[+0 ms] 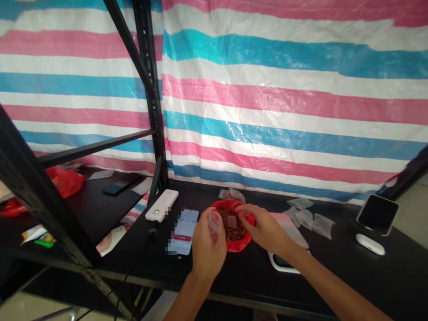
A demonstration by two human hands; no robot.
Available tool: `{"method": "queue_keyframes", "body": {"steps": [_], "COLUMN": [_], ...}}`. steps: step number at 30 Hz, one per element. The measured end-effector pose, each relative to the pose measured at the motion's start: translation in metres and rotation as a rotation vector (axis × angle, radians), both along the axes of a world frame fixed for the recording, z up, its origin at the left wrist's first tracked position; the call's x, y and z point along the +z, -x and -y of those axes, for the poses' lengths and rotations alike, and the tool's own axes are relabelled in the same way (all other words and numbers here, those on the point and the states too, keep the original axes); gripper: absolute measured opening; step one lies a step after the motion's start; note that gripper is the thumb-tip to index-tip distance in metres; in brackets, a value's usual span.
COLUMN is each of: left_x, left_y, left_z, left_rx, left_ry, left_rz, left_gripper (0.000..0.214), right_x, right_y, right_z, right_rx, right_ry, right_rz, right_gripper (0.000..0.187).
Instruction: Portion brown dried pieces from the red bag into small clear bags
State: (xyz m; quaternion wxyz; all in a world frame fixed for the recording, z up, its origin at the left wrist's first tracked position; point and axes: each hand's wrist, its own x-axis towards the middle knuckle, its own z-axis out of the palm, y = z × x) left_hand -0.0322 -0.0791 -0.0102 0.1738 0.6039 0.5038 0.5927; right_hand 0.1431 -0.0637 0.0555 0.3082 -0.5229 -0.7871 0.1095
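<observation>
My left hand (207,243) is closed around a small clear plastic bag (216,221), held open at the left edge of a red plastic bag (240,243) full of dark brown dried bits (232,225). My right hand (262,225) reaches over that pile from the right, its fingers pinched together just above the brown bits; what they pinch is too small to make out. Both hands hover over a black table (234,276).
A phone (184,232) and a white power bank (162,205) lie left of my hands. Several filled small clear bags (309,216) lie right, by a white scale (286,261). A black tablet-like device (377,215) and white case (369,244) sit far right. A black shelf frame (152,102) stands left.
</observation>
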Motion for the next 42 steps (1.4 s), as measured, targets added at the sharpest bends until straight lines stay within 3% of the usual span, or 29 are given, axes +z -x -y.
{"method": "queue_keyframes", "body": {"steps": [3, 7, 10, 15, 19, 23, 30, 32, 37, 42], "left_x": [0.013, 0.021, 0.016, 0.004, -0.001, -0.008, -0.024, -0.019, -0.001, 0.001], "left_y": [0.013, 0.0, -0.013, -0.011, -0.004, -0.003, 0.001, 0.001, -0.006, -0.018], "left_z": [0.006, 0.021, 0.026, 0.015, 0.004, -0.008, -0.024, -0.024, -0.02, -0.023], "left_rx": [0.101, -0.013, -0.101, -0.159, -0.217, -0.263, -0.232, -0.195, 0.049, 0.04], "left_ry": [0.259, 0.562, 0.655, 0.615, 0.559, 0.484, 0.422, 0.374, 0.245, 0.257], "left_rz": [-0.109, -0.481, -0.647, -0.6, -0.313, 0.031, 0.269, 0.242, -0.007, -0.325], "left_gripper": [0.036, 0.037, 0.044, 0.043, 0.031, 0.02, 0.013, 0.012, 0.028, 0.017], "right_x": [-0.018, -0.023, -0.019, -0.019, -0.023, -0.035, -0.058, -0.061, -0.067, -0.065], "right_y": [0.007, 0.01, 0.003, -0.011, -0.013, -0.007, 0.005, 0.006, -0.002, -0.011], "right_z": [-0.017, -0.028, -0.03, -0.025, -0.021, -0.02, -0.018, -0.02, -0.028, -0.028], "right_rx": [0.01, -0.054, -0.043, 0.076, 0.149, 0.094, -0.026, -0.054, -0.13, -0.072], "right_ry": [0.031, 0.064, 0.068, 0.078, 0.067, 0.105, 0.077, 0.094, 0.089, 0.111], "right_rz": [0.301, 0.412, 0.45, 0.532, 0.461, 0.325, -0.018, -0.091, -0.251, -0.436], "right_gripper": [0.023, 0.017, 0.021, 0.04, 0.043, 0.043, 0.03, 0.03, 0.034, 0.035]}}
